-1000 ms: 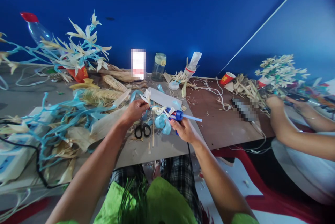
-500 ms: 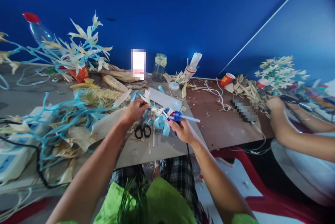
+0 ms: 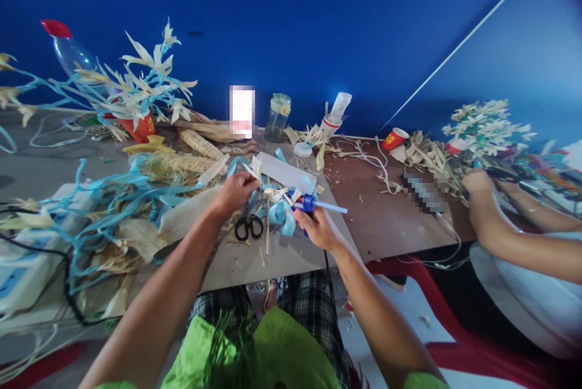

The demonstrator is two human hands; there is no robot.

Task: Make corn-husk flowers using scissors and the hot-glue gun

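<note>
My left hand pinches a small pale corn-husk flower on a blue-wrapped stem. In my right hand is a blue hot glue gun, a translucent glue stick jutting from its back to the right. Its nozzle points left toward the flower stem; whether they touch I cannot tell. Beneath the hands lie loops of light blue ribbon and husk scraps. Black-handled scissors rest on the table just below my left hand. Behind them is a flat white strip.
To the left are tangled blue-wrapped stems, a corn cob, a red cup of husk flowers and a white power strip. A jar stands against the wall. At right, a co-worker's arms reach over the table.
Almost nothing differs. Both hands keep their grip and place, and the view has shifted very slightly.
</note>
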